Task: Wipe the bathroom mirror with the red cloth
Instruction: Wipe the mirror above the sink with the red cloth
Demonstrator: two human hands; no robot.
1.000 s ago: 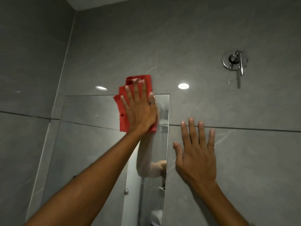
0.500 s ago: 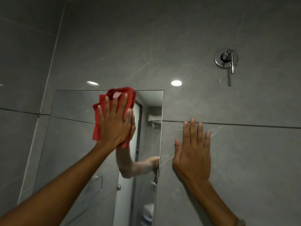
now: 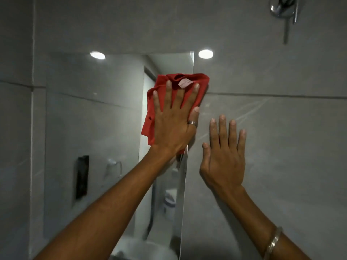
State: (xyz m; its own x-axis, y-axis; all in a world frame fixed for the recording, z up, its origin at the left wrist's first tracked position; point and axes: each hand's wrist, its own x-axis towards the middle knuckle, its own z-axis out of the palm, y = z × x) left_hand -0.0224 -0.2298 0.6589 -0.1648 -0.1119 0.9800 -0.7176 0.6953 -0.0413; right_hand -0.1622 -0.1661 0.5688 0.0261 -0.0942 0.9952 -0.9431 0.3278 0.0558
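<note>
The bathroom mirror (image 3: 97,128) is a frameless rectangle fixed to a grey tiled wall. My left hand (image 3: 174,121) lies flat with spread fingers on the red cloth (image 3: 163,85), pressing it against the mirror's upper right part. The cloth's right edge laps over the mirror's right edge onto the tile. A pale label shows on the cloth's top. My right hand (image 3: 223,154) rests flat and open on the wall tile just right of the mirror, holding nothing.
A chrome shower valve handle (image 3: 283,8) sticks out of the wall at the top right. A ceiling light glares on the tile (image 3: 205,54). The mirror reflects a doorway, a black wall fitting (image 3: 82,177) and a white basin (image 3: 142,250) below.
My left hand has slid the red cloth rightward and down across the mirror to its right edge. The camera view has tilted down. My right hand stays flat on the tile.
</note>
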